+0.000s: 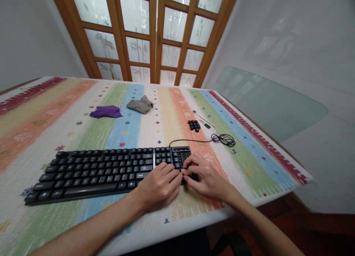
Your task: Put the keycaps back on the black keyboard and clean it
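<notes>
The left hand point(162, 184) and right hand point(206, 174) sit close together on the keyboard's point(102, 173) right end, bunched narrow; whether either holds anything, I cannot tell. Loose keycaps point(194, 125) lie beyond.

The keyboard point(97, 171) lies on the bench point(246, 171). Behind the keyboard sit two cloths point(105, 111); behind its right end, loose keycaps point(193, 125) and coiled cable point(223, 139). The left hand point(162, 182) and right hand point(204, 174) meet over that end.

The keyboard point(105, 171) is smooth plastic, the tablecloth point(235, 163) textured fabric, the grey bundle point(139, 105) perhaps rough wool.
</notes>
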The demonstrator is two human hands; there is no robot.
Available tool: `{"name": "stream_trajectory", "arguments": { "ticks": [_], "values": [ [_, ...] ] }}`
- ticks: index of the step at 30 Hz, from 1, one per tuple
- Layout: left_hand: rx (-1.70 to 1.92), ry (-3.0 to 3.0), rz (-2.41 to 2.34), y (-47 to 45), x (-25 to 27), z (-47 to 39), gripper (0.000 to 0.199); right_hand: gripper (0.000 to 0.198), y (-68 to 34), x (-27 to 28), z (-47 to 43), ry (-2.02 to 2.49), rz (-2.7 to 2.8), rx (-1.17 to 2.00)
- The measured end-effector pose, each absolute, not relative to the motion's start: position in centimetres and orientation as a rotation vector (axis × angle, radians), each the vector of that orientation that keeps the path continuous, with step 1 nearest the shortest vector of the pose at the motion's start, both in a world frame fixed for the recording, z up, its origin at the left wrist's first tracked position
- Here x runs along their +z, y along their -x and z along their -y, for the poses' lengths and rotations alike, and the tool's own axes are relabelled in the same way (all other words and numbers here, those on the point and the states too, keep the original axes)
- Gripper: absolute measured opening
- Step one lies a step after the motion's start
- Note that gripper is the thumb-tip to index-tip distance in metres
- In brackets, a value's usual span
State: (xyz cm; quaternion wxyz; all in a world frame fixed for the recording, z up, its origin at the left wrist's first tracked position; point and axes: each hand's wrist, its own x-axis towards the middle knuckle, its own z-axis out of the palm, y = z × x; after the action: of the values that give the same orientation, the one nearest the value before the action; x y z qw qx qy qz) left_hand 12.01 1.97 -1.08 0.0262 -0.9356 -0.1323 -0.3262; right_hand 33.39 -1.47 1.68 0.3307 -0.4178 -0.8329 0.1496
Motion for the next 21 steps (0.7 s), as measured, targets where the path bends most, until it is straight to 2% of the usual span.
{"name": "stream_trajectory", "arguments": {
  "ticks": [13, 17, 21],
  "values": [
    [-1.037, 2.887, 0.416, -12.2, -1.4, -1.9, 0.015, 0.019, -32.3, 0.3, 2.8, 0.946, 2.292, -0.359],
    [-1.040, 2.885, 0.414, -12.2, -1.3, -1.9, 0.015, 0.018, -32.0, -0.4, 2.9, 0.913, 2.210, -0.355],
    [-1.034, 2.894, 0.422, -12.1, -1.2, -1.9, 0.015, 0.015, -31.9, -0.7, 2.8, 0.982, 2.062, -0.108]
  ]
}}
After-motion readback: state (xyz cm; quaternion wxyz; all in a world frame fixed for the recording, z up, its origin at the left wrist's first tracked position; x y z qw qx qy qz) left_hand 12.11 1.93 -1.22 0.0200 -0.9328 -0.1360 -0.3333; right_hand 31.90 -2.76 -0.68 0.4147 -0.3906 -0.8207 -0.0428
